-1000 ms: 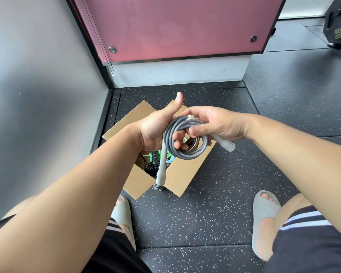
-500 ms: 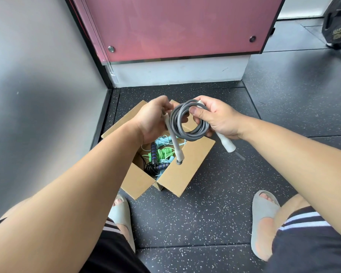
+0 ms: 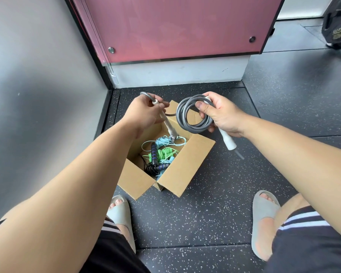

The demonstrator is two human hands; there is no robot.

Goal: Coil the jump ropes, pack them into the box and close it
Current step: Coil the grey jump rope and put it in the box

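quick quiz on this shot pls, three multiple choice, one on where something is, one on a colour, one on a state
1. Where is the coil of the grey rope?
A. on the floor
B. in the right hand
C. hung on the wall

2. Its handles are:
A. white
B. red
C. green

3. The box is:
A. open
B. taped shut
C. flattened

Answers:
1 B, the right hand's fingers curl round the coil.
2 A, both handles look pale white, one held in each hand.
3 A, the flaps stand apart and the packed ropes show inside.
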